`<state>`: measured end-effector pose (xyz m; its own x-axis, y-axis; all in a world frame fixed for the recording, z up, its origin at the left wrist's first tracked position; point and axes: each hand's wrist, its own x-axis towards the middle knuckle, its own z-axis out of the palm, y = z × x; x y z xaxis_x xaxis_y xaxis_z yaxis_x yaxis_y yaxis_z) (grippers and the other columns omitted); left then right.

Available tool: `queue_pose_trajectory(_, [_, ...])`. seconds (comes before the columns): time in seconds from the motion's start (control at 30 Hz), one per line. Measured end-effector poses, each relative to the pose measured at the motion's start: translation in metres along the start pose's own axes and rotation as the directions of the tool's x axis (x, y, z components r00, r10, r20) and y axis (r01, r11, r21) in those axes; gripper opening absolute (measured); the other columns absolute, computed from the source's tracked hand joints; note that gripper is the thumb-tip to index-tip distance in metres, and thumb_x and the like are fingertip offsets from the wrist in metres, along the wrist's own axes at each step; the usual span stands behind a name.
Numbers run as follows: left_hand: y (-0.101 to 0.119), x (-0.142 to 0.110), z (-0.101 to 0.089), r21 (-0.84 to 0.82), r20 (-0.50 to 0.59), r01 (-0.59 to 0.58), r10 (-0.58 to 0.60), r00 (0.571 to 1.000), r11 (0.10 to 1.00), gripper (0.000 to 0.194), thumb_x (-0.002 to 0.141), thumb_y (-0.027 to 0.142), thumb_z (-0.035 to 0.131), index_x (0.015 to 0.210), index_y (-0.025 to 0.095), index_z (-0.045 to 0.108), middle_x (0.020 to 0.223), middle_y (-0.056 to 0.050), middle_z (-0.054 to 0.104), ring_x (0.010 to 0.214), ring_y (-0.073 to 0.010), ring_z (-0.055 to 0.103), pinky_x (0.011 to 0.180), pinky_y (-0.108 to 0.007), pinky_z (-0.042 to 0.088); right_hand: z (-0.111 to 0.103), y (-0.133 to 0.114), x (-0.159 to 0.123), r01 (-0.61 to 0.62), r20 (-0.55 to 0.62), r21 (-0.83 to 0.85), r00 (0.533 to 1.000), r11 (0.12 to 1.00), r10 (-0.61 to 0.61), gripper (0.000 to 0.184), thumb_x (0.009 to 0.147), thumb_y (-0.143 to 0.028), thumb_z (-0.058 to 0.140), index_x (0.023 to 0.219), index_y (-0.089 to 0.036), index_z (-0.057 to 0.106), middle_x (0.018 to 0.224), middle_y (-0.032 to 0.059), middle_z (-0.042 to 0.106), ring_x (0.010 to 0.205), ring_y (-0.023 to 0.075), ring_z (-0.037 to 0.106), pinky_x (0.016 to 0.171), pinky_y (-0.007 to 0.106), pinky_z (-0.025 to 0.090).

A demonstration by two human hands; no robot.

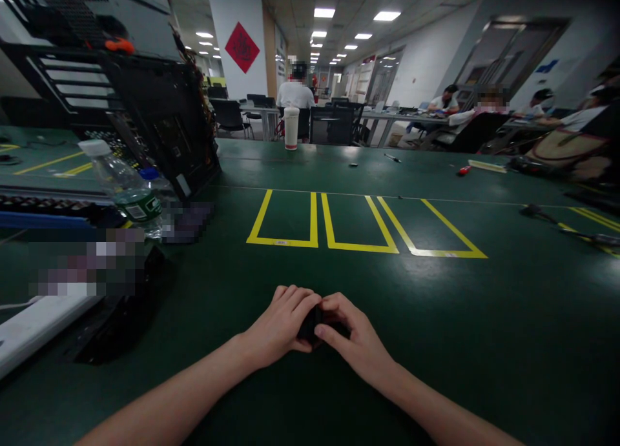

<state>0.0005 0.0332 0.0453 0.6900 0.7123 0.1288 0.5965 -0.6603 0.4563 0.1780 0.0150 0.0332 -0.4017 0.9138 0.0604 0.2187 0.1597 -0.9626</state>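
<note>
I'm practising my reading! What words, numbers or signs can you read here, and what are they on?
None can be read for sure:
Red diamond sign on the pillar: marking too blurred.
Green label on the plastic bottle: too blurred.
Tall cup: markings too faint.
Stickers on the yellow tape: too small.

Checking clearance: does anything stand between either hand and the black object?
Nothing visible does: the left hand and right hand both touch the black object, though their fingers hide part of it.
</note>
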Motion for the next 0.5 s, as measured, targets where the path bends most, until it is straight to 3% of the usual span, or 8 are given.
queue_pose_trajectory(0.1, [-0.0012,-0.0004,0.0016,-0.005,-0.007,-0.006,0.006,1.000,1.000,0.063,0.065,0.019,0.070,0.117,0.019,0.036,0.118,-0.007,0.048,0.103,-0.0233,0.045,0.085,-0.037,0.035,-0.0006,-0.0027,0.0006,-0.079,-0.010,0.027,0.997,0.997,0.079,0.024,0.076,-0.024,0.057,0.096,-0.021,0.045,0.094,0.0022,0.054,0.088,0.0162,0.055,0.079,0.033,0.047])
queue_pose_trajectory(0.2, [-0.0016,-0.0007,0.0016,-0.014,-0.004,-0.002,0.002,1.000,1.000,0.063,0.065,0.019,0.070,0.118,0.019,0.035,0.119,-0.007,0.047,0.104,-0.0233,0.044,0.085,-0.037,0.034,-0.0024,-0.0068,-0.0003,-0.123,0.029,-0.051,0.992,0.991,0.125,0.024,0.078,-0.028,0.054,0.099,-0.020,0.045,0.093,0.0033,0.055,0.084,0.0164,0.055,0.074,0.033,0.048])
queue_pose_trajectory(0.33, [-0.0006,0.0001,0.0005,-0.008,0.003,0.004,-0.004,1.000,1.000,0.064,0.064,0.018,0.071,0.117,0.018,0.035,0.118,-0.008,0.048,0.104,-0.0244,0.044,0.085,-0.038,0.034,-0.0024,-0.0067,-0.0033,-0.020,0.047,-0.162,0.998,0.987,0.028,0.023,0.077,-0.023,0.053,0.099,-0.020,0.045,0.093,0.0035,0.051,0.080,0.0155,0.052,0.071,0.031,0.046])
queue_pose_trajectory(0.5, [-0.0008,0.0013,0.0016,-0.001,-0.007,0.010,-0.010,1.000,1.000,0.064,0.063,0.016,0.071,0.116,0.017,0.035,0.116,-0.008,0.049,0.102,-0.0240,0.045,0.083,-0.037,0.035,0.0003,-0.0012,-0.0041,0.092,0.007,-0.143,0.996,0.985,-0.092,0.020,0.077,-0.020,0.054,0.095,-0.020,0.047,0.098,0.0034,0.048,0.087,0.0153,0.049,0.076,0.031,0.043])
